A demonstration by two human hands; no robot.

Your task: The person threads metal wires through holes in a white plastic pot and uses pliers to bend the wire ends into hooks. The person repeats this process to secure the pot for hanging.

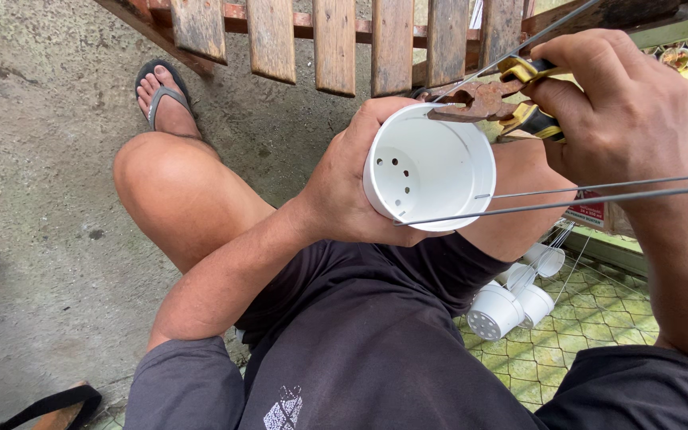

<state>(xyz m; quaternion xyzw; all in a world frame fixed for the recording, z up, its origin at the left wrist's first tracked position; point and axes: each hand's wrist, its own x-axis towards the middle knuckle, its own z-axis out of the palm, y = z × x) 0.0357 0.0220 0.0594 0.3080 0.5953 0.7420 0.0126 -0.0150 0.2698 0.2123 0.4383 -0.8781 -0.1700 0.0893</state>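
- One white pot (428, 167), empty, holes in its bottom, gripped by the left hand (344, 187).
- Right hand (623, 103) clasps rusty pliers (491, 99) at its rim.
- Two wires (583, 195) cross its mouth.

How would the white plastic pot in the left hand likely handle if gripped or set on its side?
The white pot is probably light: the left hand holds it alone. Thin walls likely flex. Round, it may roll.
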